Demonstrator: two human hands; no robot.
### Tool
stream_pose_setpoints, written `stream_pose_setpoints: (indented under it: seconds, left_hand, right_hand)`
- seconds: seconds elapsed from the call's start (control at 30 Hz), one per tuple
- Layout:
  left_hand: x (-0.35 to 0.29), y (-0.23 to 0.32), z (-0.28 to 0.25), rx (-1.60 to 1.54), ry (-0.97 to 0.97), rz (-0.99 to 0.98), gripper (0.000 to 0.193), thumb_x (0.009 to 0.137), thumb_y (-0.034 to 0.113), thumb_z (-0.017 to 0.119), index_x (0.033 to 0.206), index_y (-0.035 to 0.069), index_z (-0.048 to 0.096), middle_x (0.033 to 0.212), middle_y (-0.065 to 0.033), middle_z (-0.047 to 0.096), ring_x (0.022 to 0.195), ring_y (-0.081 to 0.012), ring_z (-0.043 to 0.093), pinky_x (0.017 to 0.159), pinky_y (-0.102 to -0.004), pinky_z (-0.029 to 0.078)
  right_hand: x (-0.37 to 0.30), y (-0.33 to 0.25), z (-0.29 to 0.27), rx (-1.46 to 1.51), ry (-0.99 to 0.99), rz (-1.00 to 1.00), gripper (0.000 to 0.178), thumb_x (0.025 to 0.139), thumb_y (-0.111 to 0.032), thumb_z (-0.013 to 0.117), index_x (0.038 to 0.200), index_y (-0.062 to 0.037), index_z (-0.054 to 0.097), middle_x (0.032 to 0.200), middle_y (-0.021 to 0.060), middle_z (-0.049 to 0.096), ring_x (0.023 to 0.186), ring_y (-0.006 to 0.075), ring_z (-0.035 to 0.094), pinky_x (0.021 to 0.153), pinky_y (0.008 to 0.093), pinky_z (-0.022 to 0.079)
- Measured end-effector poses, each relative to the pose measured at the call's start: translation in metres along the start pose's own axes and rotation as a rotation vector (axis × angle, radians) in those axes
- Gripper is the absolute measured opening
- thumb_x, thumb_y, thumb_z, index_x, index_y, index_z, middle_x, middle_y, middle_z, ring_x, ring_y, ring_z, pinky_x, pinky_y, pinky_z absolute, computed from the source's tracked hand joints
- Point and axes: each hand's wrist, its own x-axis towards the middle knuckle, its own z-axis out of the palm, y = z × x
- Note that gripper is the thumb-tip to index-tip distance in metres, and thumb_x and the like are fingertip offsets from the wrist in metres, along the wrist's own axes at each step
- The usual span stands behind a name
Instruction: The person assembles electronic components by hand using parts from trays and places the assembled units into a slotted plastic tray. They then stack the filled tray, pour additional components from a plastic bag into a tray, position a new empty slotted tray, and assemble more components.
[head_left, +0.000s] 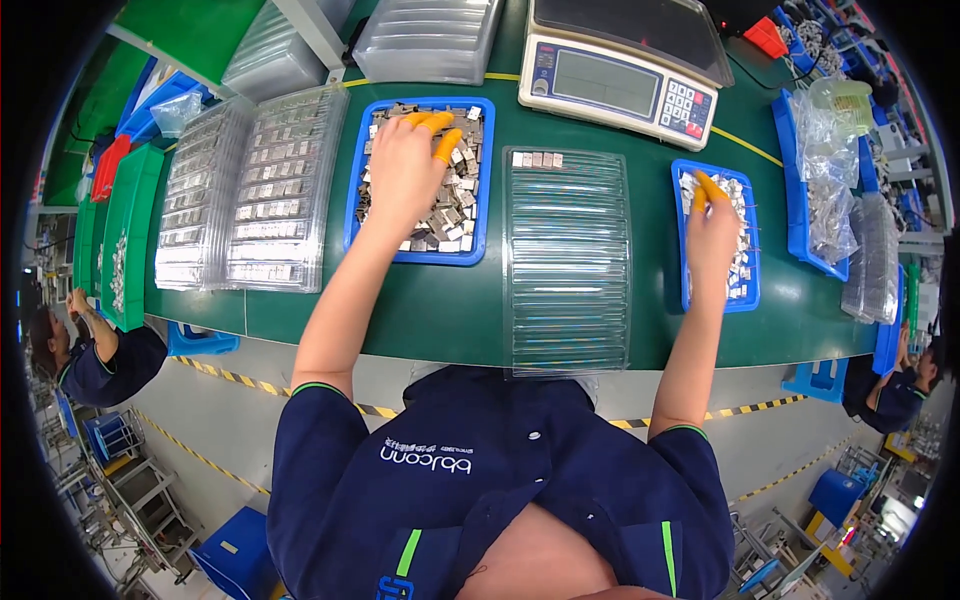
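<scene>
My left hand (pixel 408 170), with yellow finger covers, is over a blue tray (pixel 487 180) full of small metal-and-white connector pieces (pixel 460 205). Its thumb and fingers are apart, the fingertips touching or just above the pieces. At the right, my right hand (pixel 712 235) reaches over a smaller blue tray (pixel 754 270) of small white parts (pixel 738 285). Its yellow-covered thumb and finger come together at the tips; anything between them is too small to make out. Between the two trays lies a clear slotted plastic tray (pixel 568 270), with several small pieces (pixel 538 159) in its top row.
A digital scale (pixel 625 85) stands behind the clear tray. Filled clear trays (pixel 285 190) are stacked at the left, beside a green bin (pixel 130 240). Another clear stack (pixel 428 40) is at the back. A blue bin (pixel 800 200) holds bagged parts at right. Co-workers sit either side.
</scene>
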Motion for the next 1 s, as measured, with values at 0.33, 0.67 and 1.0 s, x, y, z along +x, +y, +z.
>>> stream_pose_setpoints:
  seconds: [0.33,0.67,1.0]
  left_hand:
    - [-0.001,-0.014,0.022,0.088,-0.048,0.0,0.029,0.07,0.017,0.068,0.093,0.0,0.064,0.087,-0.0154,0.06,0.088,-0.0304,0.052,0.08,-0.038,0.041]
    - [-0.004,-0.004,0.003,-0.009,-0.018,-0.157,0.021,0.07,0.014,0.071,0.087,0.004,0.063,0.076,-0.011,0.064,0.069,-0.0256,0.061,0.062,-0.034,0.047]
    - [-0.035,0.027,-0.022,-1.039,-0.086,-0.507,0.025,0.08,0.0,0.06,0.104,-0.006,0.059,0.098,-0.0111,0.063,0.088,-0.0189,0.062,0.078,-0.0256,0.05]
  right_hand:
    - [-0.026,0.045,0.003,-0.156,-0.108,0.1,0.026,0.074,-0.007,0.064,0.099,0.001,0.062,0.092,0.0184,0.058,0.077,0.0324,0.059,0.07,0.0391,0.047]
    - [-0.027,0.043,0.013,-0.197,0.135,-0.084,0.018,0.076,-0.014,0.063,0.09,-0.0027,0.064,0.088,0.0139,0.06,0.079,0.0303,0.058,0.069,0.0365,0.047]
    - [-0.034,0.064,-0.002,-0.081,-0.012,-0.235,0.025,0.073,-0.004,0.065,0.098,-0.0036,0.062,0.083,0.0146,0.062,0.074,0.0269,0.062,0.065,0.0332,0.049]
